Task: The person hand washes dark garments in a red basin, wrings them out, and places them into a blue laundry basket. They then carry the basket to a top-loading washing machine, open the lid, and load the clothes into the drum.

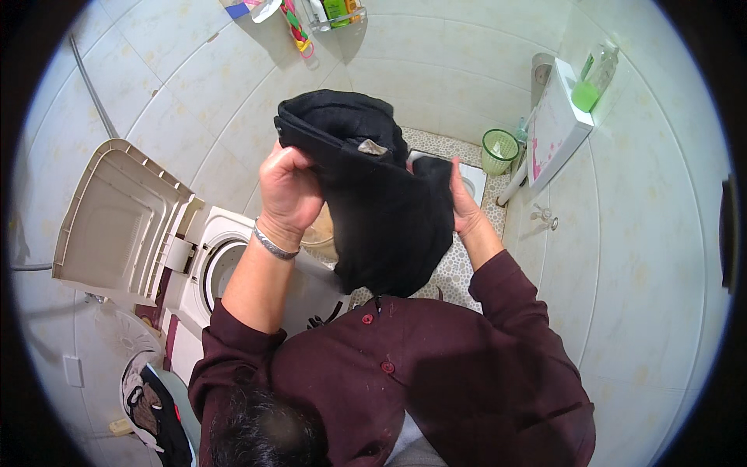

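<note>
A black cloth garment (pixel 385 216) hangs between my hands in front of my chest, its waistband-like opening at the top, with a small pale tag (pixel 372 147) inside. My left hand (pixel 290 190) grips the upper left edge; a silver bracelet (pixel 274 240) circles that wrist. At the garment's right side is my right hand (pixel 464 198), thumb outside and the other fingers mostly hidden by the cloth. To the left stands a washing machine (pixel 224 225) with its lid (pixel 117 216) raised and its round tub (pixel 224 274) partly visible behind my left forearm.
Behind the garment are a squat toilet (pixel 473 181), a green wastebasket (pixel 500 153) and a round tub-like container (pixel 320 233). A white cabinet (pixel 557 128) bearing a bottle (pixel 592 82) is on the right wall, above a tap (pixel 544 217). Clothes (pixel 153 408) fill a basin at lower left.
</note>
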Demonstrator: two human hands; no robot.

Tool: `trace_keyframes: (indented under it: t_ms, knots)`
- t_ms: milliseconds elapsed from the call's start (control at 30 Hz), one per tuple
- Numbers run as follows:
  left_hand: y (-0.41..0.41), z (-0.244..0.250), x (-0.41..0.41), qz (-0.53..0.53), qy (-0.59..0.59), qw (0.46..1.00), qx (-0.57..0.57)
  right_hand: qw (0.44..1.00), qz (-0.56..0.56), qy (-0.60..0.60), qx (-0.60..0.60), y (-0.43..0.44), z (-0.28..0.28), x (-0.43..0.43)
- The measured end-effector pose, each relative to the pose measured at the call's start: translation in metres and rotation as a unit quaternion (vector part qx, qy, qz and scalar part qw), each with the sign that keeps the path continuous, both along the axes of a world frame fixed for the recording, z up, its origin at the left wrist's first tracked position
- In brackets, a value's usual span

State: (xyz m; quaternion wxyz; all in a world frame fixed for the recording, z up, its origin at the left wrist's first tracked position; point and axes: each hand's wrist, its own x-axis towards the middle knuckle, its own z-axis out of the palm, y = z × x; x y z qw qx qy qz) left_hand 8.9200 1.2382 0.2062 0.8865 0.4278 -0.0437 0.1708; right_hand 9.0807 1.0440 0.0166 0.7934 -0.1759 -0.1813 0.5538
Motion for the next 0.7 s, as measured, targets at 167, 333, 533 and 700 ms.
trace_keyframes:
  t_ms: [167, 333, 533, 700]
  knots:
    - [0.028, -0.002, -0.021, 0.030, -0.002, 0.999, -0.015, 0.830, -0.196, -0.495, -0.167, 0.015, 0.054, -0.029]
    - [0.044, -0.006, -0.038, 0.063, 0.005, 0.998, -0.010, 0.919, -0.081, -0.381, -0.057, 0.024, 0.109, -0.065]
    - [0.099, -0.007, -0.056, 0.159, 0.061, 0.979, 0.114, 0.619, -0.343, -0.681, -0.187, 0.025, 0.161, -0.025]
    - [0.103, -0.013, -0.063, 0.259, 0.233, 0.915, 0.205, 0.377, -0.491, -0.766, -0.173, 0.058, 0.214, -0.031]
